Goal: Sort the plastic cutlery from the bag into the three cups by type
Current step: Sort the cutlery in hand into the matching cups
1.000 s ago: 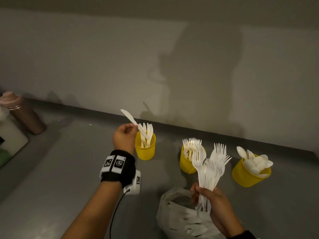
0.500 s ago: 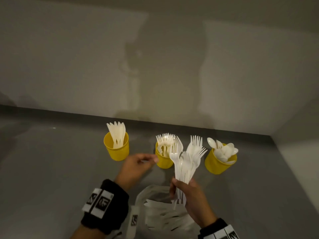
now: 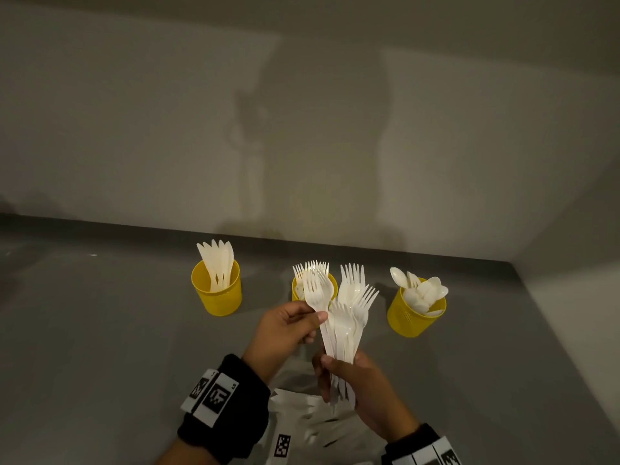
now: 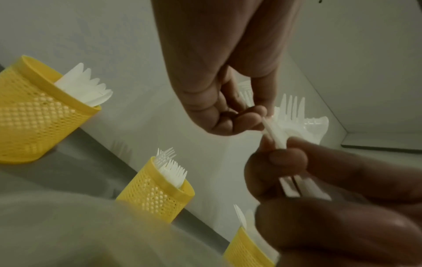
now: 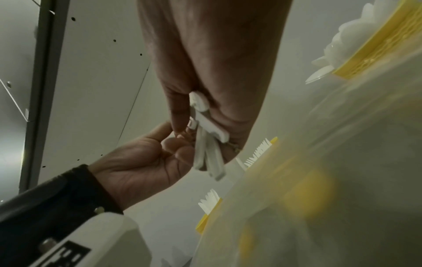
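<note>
Your left hand (image 3: 285, 330) pinches one fork (image 3: 317, 297) upright at its neck, your right hand (image 3: 355, 384) grips the bundle (image 3: 349, 317), and the fork cup (image 3: 297, 290) stands just beyond, nearer the left hand.

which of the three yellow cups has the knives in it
The leftmost yellow cup, standing apart from the other two; the middle cup holds forks and the right cup spoons.

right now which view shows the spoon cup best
The head view: the spoon cup is whole, upright, rightmost of three. The left wrist view catches only a cut-off corner; the right wrist view shows a blurred rim and spoon bowls.
</note>
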`<action>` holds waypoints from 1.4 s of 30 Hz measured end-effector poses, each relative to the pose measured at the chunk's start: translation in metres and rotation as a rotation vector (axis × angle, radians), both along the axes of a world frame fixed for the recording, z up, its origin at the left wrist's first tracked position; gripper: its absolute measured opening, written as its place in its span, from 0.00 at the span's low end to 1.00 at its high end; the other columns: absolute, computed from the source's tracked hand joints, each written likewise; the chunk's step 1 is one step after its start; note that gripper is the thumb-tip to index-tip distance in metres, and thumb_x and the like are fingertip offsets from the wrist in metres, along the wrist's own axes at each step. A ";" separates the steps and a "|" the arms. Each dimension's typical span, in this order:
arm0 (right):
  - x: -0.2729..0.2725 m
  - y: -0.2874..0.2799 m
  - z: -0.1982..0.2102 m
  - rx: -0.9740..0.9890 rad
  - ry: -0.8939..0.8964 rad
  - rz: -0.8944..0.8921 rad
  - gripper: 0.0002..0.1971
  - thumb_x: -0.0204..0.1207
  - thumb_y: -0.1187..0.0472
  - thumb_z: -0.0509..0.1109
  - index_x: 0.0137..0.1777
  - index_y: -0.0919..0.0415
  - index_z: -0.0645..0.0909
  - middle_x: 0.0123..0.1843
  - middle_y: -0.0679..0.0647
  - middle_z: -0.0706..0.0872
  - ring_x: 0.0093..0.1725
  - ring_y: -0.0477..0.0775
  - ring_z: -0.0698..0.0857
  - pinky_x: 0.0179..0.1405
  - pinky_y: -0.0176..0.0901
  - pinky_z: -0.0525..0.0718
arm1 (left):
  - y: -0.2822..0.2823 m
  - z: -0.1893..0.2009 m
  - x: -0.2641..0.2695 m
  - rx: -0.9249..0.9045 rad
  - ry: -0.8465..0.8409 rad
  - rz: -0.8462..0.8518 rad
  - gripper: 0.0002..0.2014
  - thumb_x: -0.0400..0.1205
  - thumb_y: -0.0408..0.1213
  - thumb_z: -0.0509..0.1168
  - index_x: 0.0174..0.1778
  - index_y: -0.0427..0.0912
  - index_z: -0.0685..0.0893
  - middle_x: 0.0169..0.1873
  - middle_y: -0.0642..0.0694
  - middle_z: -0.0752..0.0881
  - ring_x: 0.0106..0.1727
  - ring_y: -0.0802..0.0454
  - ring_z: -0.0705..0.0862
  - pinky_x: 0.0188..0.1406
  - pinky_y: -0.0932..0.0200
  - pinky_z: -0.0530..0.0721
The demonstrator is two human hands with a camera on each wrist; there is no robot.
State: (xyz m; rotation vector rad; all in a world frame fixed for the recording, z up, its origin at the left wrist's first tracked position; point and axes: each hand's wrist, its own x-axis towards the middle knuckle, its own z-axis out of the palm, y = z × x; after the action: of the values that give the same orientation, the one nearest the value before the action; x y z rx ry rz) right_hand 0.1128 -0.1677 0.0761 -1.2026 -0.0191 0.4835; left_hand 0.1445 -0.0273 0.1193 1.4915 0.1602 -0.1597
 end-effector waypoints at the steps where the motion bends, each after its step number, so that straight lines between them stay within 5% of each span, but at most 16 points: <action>1: 0.001 -0.002 -0.001 -0.010 -0.001 0.001 0.22 0.69 0.63 0.67 0.62 0.68 0.69 0.31 0.56 0.83 0.20 0.52 0.78 0.18 0.37 0.76 | -0.001 0.001 0.002 -0.004 -0.016 -0.002 0.04 0.74 0.30 0.70 0.36 0.42 0.87 0.18 0.53 0.83 0.20 0.62 0.76 0.25 0.71 0.78; 4: 0.004 -0.006 -0.004 -0.029 -0.010 -0.014 0.19 0.69 0.63 0.65 0.59 0.67 0.69 0.30 0.54 0.84 0.19 0.51 0.78 0.17 0.36 0.75 | -0.005 0.006 0.007 -0.008 -0.027 -0.027 0.04 0.73 0.30 0.70 0.37 0.43 0.87 0.26 0.46 0.85 0.21 0.63 0.77 0.26 0.71 0.80; 12: 0.010 -0.036 -0.015 -0.004 0.039 -0.131 0.12 0.66 0.61 0.65 0.49 0.63 0.73 0.26 0.51 0.83 0.20 0.51 0.78 0.17 0.39 0.71 | 0.005 0.021 0.050 -0.147 0.003 0.115 0.06 0.78 0.30 0.64 0.38 0.40 0.85 0.20 0.52 0.83 0.24 0.60 0.79 0.30 0.69 0.82; 18: 0.018 -0.051 -0.021 0.000 0.053 -0.220 0.27 0.52 0.50 0.82 0.46 0.62 0.76 0.25 0.55 0.82 0.20 0.51 0.78 0.15 0.39 0.76 | 0.000 0.002 0.092 0.199 -0.157 0.185 0.09 0.74 0.29 0.70 0.50 0.34 0.85 0.33 0.49 0.86 0.29 0.65 0.84 0.39 0.65 0.85; 20: 0.020 -0.052 -0.022 -0.008 0.052 -0.221 0.19 0.60 0.55 0.76 0.47 0.62 0.75 0.27 0.56 0.81 0.20 0.50 0.78 0.16 0.39 0.76 | -0.008 -0.014 0.099 0.364 -0.170 0.155 0.12 0.72 0.31 0.72 0.49 0.33 0.86 0.32 0.50 0.84 0.29 0.64 0.83 0.36 0.63 0.80; 22: 0.021 -0.052 -0.020 -0.003 0.035 -0.213 0.12 0.65 0.61 0.67 0.48 0.62 0.74 0.26 0.53 0.82 0.21 0.50 0.78 0.17 0.38 0.76 | -0.012 -0.031 0.104 0.559 -0.151 0.121 0.14 0.69 0.36 0.75 0.48 0.33 0.87 0.39 0.47 0.83 0.41 0.53 0.82 0.44 0.59 0.77; 25: 0.020 -0.050 -0.016 -0.015 0.018 -0.199 0.12 0.67 0.61 0.65 0.50 0.63 0.73 0.26 0.52 0.82 0.22 0.51 0.78 0.18 0.39 0.76 | -0.007 -0.044 0.105 0.694 -0.122 0.082 0.19 0.63 0.39 0.80 0.47 0.36 0.89 0.50 0.46 0.78 0.57 0.42 0.80 0.60 0.47 0.80; 28: 0.020 -0.048 -0.011 -0.020 0.021 -0.212 0.11 0.68 0.62 0.66 0.50 0.62 0.73 0.27 0.52 0.82 0.21 0.51 0.77 0.18 0.40 0.77 | -0.001 -0.040 0.094 0.771 -0.160 0.091 0.24 0.62 0.40 0.80 0.54 0.40 0.87 0.56 0.44 0.77 0.59 0.43 0.79 0.63 0.46 0.80; 30: 0.020 -0.046 -0.010 -0.033 0.025 -0.226 0.06 0.73 0.65 0.65 0.49 0.62 0.73 0.25 0.51 0.82 0.21 0.50 0.78 0.17 0.39 0.78 | -0.003 -0.028 0.077 0.714 -0.241 0.108 0.22 0.64 0.39 0.79 0.54 0.44 0.86 0.54 0.46 0.77 0.55 0.54 0.77 0.58 0.59 0.78; 32: 0.020 -0.042 -0.009 -0.052 0.027 -0.239 0.04 0.75 0.66 0.64 0.47 0.61 0.72 0.24 0.50 0.81 0.20 0.49 0.78 0.16 0.39 0.77 | -0.014 -0.010 0.050 0.544 -0.273 0.059 0.13 0.65 0.36 0.78 0.45 0.48 0.88 0.44 0.53 0.79 0.39 0.67 0.76 0.40 0.75 0.73; 34: 0.020 -0.035 -0.006 -0.061 0.009 -0.249 0.09 0.69 0.63 0.65 0.48 0.61 0.73 0.24 0.52 0.79 0.19 0.49 0.77 0.16 0.38 0.76 | -0.028 0.002 0.025 0.354 -0.207 -0.031 0.09 0.65 0.36 0.78 0.36 0.51 0.87 0.33 0.56 0.82 0.26 0.64 0.72 0.28 0.75 0.70; 37: 0.022 -0.021 -0.001 -0.062 0.027 -0.284 0.12 0.72 0.63 0.64 0.55 0.66 0.72 0.19 0.51 0.78 0.13 0.46 0.75 0.11 0.33 0.72 | -0.044 0.008 0.000 0.196 -0.116 -0.133 0.11 0.63 0.36 0.79 0.36 0.51 0.86 0.32 0.55 0.84 0.24 0.64 0.71 0.28 0.75 0.73; 39: 0.026 -0.013 0.005 -0.074 0.042 -0.275 0.12 0.77 0.57 0.58 0.46 0.69 0.73 0.17 0.51 0.77 0.11 0.44 0.74 0.09 0.32 0.70 | -0.049 0.009 -0.006 0.176 -0.109 -0.124 0.15 0.62 0.37 0.80 0.41 0.50 0.85 0.33 0.53 0.83 0.24 0.65 0.74 0.29 0.75 0.75; 42: 0.023 -0.003 0.011 -0.102 -0.033 -0.313 0.08 0.68 0.55 0.60 0.41 0.60 0.74 0.24 0.56 0.77 0.14 0.43 0.75 0.10 0.31 0.69 | -0.051 0.009 -0.008 0.202 -0.121 -0.056 0.18 0.60 0.37 0.81 0.41 0.51 0.81 0.34 0.54 0.81 0.23 0.67 0.75 0.28 0.74 0.77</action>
State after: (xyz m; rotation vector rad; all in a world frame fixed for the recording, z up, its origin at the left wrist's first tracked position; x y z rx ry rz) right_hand 0.1361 -0.1709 0.0871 -1.2861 0.1652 0.1913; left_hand 0.1364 -0.0781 0.1285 1.7030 0.0381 -0.0996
